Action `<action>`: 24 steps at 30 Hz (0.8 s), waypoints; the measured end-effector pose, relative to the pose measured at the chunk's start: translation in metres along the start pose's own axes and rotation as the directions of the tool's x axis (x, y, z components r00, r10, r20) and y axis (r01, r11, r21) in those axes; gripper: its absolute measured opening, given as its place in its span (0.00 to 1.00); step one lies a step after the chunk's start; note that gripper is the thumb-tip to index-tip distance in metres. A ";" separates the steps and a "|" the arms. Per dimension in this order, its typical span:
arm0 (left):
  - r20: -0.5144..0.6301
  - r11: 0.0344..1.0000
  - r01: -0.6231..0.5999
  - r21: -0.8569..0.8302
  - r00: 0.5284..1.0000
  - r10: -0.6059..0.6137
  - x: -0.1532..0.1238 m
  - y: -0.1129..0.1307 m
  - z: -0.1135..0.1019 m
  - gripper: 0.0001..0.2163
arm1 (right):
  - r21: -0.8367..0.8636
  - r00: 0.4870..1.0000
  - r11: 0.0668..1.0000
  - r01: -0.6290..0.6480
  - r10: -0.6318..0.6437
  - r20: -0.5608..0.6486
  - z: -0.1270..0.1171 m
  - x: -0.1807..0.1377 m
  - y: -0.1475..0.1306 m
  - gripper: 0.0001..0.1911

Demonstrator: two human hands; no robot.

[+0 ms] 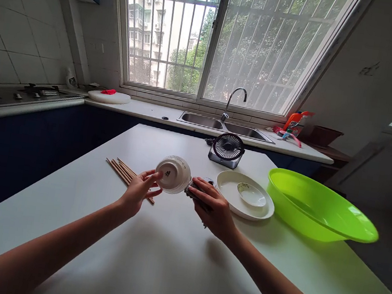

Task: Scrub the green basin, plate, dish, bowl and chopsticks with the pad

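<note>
My left hand (140,189) holds a small white bowl (173,174) above the white table (151,257), tipped so its base with a dark mark faces me. My right hand (211,205) is closed on a dark scouring cloth (192,189) pressed against the bowl's right side. Several wooden chopsticks (122,170) lie on the table just left of my left hand. To the right of my right hand sits a white plate (242,206) with a small saucer (251,194) resting in it.
A bright green basin (320,218) stands at the table's right side. A small black fan (227,150) sits behind the plate. Beyond are a sink (221,124) with tap under the window, a stove (25,91) at left, and bottles (293,124) at right.
</note>
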State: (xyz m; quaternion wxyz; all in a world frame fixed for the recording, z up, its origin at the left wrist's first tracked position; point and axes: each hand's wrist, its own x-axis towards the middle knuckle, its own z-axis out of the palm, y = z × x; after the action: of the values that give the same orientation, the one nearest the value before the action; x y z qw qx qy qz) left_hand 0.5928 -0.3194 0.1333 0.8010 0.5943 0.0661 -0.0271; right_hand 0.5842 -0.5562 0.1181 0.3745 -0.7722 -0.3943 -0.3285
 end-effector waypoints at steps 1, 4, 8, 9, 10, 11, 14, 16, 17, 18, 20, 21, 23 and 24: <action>-0.009 1.000 0.008 -0.003 1.000 -0.008 0.002 -0.001 -0.001 0.27 | -0.021 0.999 1.000 -0.005 0.006 0.038 0.003 -0.003 0.003 0.24; -0.024 1.000 0.022 -0.020 0.999 -0.022 0.005 -0.004 -0.003 0.25 | -0.072 0.987 0.997 -0.011 0.022 0.157 0.011 -0.012 0.010 0.24; -0.037 0.999 0.042 -0.029 0.998 -0.043 0.006 -0.007 -0.003 0.23 | -0.104 0.962 0.994 -0.022 0.049 0.267 0.016 -0.019 0.011 0.22; -0.042 0.998 0.047 -0.030 0.998 -0.048 0.006 -0.007 -0.003 0.22 | -0.112 0.956 0.993 -0.030 0.061 0.286 0.017 -0.020 0.011 0.21; -0.048 0.998 0.053 -0.031 0.997 -0.054 0.006 -0.007 -0.003 0.22 | -0.121 0.949 0.992 -0.040 0.075 0.305 0.017 -0.021 0.011 0.20; -0.054 0.998 0.057 -0.031 0.997 -0.059 0.006 -0.006 -0.003 0.23 | -0.130 0.940 0.990 -0.045 0.087 0.331 0.017 -0.022 0.011 0.20; -0.051 0.998 0.062 -0.028 0.997 -0.063 0.006 -0.006 -0.003 0.27 | -0.153 0.904 0.988 -0.035 0.096 0.415 0.016 -0.023 0.011 0.18; -0.025 0.998 0.064 -0.022 0.998 -0.064 0.007 -0.007 -0.004 0.29 | -0.165 0.896 0.986 -0.031 0.100 0.433 0.014 -0.022 0.010 0.15; -0.012 0.998 0.066 -0.019 0.998 -0.066 0.007 -0.007 -0.005 0.29 | -0.173 0.904 0.984 -0.047 0.115 0.412 0.013 -0.021 0.009 0.12; -0.001 0.997 0.070 -0.015 0.998 -0.070 0.007 -0.007 -0.005 0.30 | -0.181 0.920 0.980 -0.076 0.139 0.367 0.011 -0.019 0.008 0.09; 0.012 0.997 0.080 -0.003 0.997 -0.080 0.006 -0.007 -0.005 0.29 | -0.187 0.958 0.972 -0.145 0.185 0.220 0.007 -0.015 0.005 0.07; 0.018 0.996 0.087 0.008 0.996 -0.087 0.006 -0.007 -0.005 0.29 | -0.180 0.971 0.969 -0.167 0.193 0.142 0.005 -0.012 0.004 0.07; 0.049 0.994 0.103 0.036 0.993 -0.105 0.004 -0.006 -0.004 0.29 | -0.157 0.984 0.974 -0.160 0.170 0.048 0.002 -0.008 0.001 0.12; 0.071 0.992 0.113 0.050 0.991 -0.116 0.003 -0.006 -0.003 0.29 | -0.147 0.988 0.979 -0.142 0.150 0.043 0.001 -0.007 0.001 0.19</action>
State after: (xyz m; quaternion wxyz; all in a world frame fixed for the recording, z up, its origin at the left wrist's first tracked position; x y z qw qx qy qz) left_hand 0.5947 -0.3180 0.1266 0.7861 0.6065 0.0696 -0.0965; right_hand 0.5818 -0.5580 0.1122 0.3305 -0.8325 -0.3220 -0.3068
